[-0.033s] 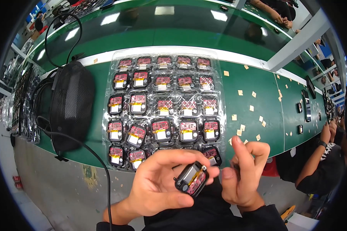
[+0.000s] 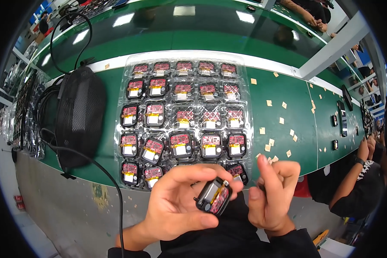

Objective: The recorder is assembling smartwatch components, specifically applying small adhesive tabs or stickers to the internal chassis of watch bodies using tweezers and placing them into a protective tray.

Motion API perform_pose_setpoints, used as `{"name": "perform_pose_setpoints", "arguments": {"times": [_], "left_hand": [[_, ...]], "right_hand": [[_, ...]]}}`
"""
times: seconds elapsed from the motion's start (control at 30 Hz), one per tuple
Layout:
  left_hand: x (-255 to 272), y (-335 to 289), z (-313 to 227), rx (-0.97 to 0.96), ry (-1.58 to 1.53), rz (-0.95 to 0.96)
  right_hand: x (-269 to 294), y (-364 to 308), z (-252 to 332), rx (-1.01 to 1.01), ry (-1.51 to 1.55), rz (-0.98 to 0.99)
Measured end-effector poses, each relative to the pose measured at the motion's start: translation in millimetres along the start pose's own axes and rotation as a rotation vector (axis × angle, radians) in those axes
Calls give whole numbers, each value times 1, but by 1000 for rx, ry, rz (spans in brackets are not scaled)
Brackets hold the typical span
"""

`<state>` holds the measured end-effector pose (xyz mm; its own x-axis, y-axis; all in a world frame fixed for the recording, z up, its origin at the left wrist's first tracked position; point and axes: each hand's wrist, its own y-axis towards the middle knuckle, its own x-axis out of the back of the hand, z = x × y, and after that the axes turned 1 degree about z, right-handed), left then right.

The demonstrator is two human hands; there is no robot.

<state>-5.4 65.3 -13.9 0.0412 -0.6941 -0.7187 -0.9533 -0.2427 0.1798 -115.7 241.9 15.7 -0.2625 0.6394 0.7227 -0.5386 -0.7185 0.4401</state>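
My left hand (image 2: 172, 202) is closed around an open black watch case (image 2: 214, 196), held tilted above the near edge of the bench. Inside the case are a grey battery, yellow tape and a red circuit board. Just to the right, my right hand (image 2: 274, 195) has its index finger raised and the other fingers curled in. Something small and dark shows between its thumb and fingers, too hidden to name. Beyond both hands lies a clear plastic tray (image 2: 167, 141) with rows of similar black cases, some under clear plastic.
A black mesh bag (image 2: 79, 116) and a black cable (image 2: 109, 172) are on the left. Small tan paper squares (image 2: 281, 121) lie scattered on the green bench (image 2: 303, 142) right of the tray. A grey post (image 2: 335, 45) rises at the far right; a co-worker's arm (image 2: 352, 176) is at the right.
The watch case has tilted slightly in my left hand. My right hand stays almost where it was, its raised finger a touch lower.
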Motion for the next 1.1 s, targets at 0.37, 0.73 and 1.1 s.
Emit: {"name": "perform_pose_setpoints", "arguments": {"times": [0.37,0.73,1.1], "left_hand": [[0,-6,14,-191,68,-19],[0,-8,16,-204,142,-24],[1,-9,13,-187,396,-64]], "right_hand": [[-22,5,-9,282,-112,-177],[-19,9,-5,173,72,-121],[-18,7,-6,129,109,-98]]}}
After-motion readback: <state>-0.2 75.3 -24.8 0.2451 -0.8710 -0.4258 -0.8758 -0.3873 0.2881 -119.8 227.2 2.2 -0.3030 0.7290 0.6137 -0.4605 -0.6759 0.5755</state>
